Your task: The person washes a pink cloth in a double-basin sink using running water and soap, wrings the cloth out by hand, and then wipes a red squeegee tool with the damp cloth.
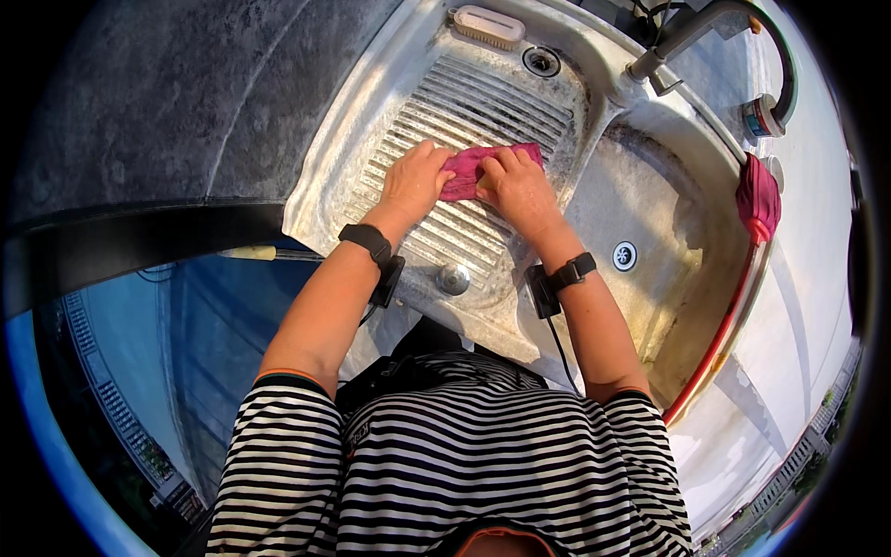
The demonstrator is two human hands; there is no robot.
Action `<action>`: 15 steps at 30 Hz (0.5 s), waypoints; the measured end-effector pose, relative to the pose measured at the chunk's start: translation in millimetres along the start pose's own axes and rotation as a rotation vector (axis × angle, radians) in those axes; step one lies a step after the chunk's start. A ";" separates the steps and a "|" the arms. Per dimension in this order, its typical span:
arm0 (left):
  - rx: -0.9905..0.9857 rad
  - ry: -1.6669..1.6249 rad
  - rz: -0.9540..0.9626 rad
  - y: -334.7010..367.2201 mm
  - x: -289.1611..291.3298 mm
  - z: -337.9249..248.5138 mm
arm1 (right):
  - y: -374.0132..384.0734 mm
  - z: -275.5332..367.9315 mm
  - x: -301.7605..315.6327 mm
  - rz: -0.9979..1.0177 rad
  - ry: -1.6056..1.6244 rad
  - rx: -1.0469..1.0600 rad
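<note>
A dark pink cloth [464, 171] is stretched between my two hands over the ribbed washboard [464, 97] part of the sink. My left hand [415, 182] grips its left end with the fingers curled in. My right hand [522, 193] pinches the right part, and a corner of the cloth sticks out past the fingers. Both hands are closed on it. Whether the cloth touches the ribs beneath is hard to tell. A scrub brush [488, 27] with a pale back lies at the far end of the washboard, next to a drain [541, 61].
To the right is a deeper basin [640, 200] with a drain [625, 255]. A curved faucet [687, 42] rises behind it. Along the right rim lies a red-handled stick [729, 325] with a dark pink cloth head [758, 195]. A dark slab [158, 102] adjoins the sink's left side.
</note>
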State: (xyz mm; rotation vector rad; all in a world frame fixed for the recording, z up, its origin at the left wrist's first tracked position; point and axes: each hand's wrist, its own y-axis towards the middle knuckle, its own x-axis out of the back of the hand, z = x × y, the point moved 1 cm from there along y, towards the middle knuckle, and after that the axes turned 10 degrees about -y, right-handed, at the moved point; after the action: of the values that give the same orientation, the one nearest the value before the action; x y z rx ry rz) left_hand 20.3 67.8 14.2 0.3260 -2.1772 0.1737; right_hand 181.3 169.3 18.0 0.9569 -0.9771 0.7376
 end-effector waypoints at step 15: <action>0.290 -0.180 -0.115 -48.2 -11.0 -24.8 | -13.6 36.8 -40.2 0.050 -0.160 0.006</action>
State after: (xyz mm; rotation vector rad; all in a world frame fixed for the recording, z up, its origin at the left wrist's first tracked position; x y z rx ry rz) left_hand 59.9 29.6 20.1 0.6511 -2.3041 0.4105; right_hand 164.6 126.5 -14.4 1.0111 -1.1425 0.7146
